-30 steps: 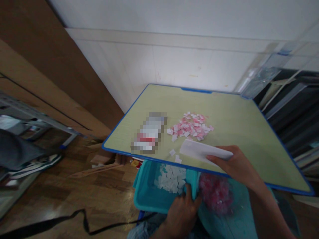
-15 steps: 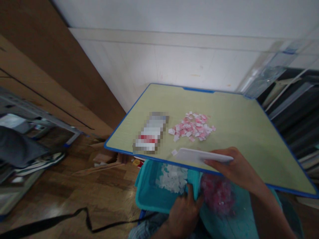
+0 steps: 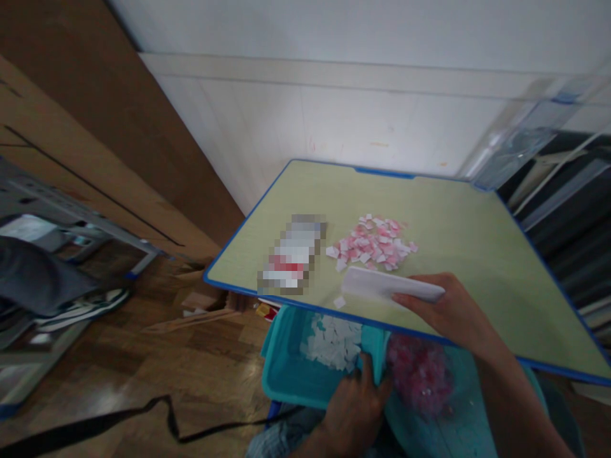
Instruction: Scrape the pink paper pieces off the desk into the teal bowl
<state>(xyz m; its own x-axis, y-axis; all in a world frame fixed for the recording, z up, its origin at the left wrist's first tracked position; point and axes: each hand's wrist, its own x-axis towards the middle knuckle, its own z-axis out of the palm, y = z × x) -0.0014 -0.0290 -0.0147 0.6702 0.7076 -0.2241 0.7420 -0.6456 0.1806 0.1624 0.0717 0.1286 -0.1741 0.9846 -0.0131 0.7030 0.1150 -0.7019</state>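
Observation:
My right hand (image 3: 443, 308) grips one end of a thin, flat white slab (image 3: 377, 284), whose exact kind I cannot make out. Its far end tilts over the near part of the yellow-green table, just in front of a heap of small pink and white paper-like squares (image 3: 375, 243). One white square (image 3: 339, 302) lies alone by the table's front edge. Below, my left hand (image 3: 356, 401) is closed on the right rim of a turquoise bin (image 3: 296, 387), index finger over the edge. Inside the bin lie many small white pieces (image 3: 331, 340).
A phone-like blurred object (image 3: 293, 254) lies on the table (image 3: 458, 216), left of the heap. A clear bag of pink pieces (image 3: 422, 375) sits beside the bin. A black strap (image 3: 167, 420) crosses below left. A pale wall (image 3: 310, 114) stands behind the table.
My right hand has raised the white slab slightly and moved it away from me, leaving the single white square lying apart from it. My left hand stays at the bin.

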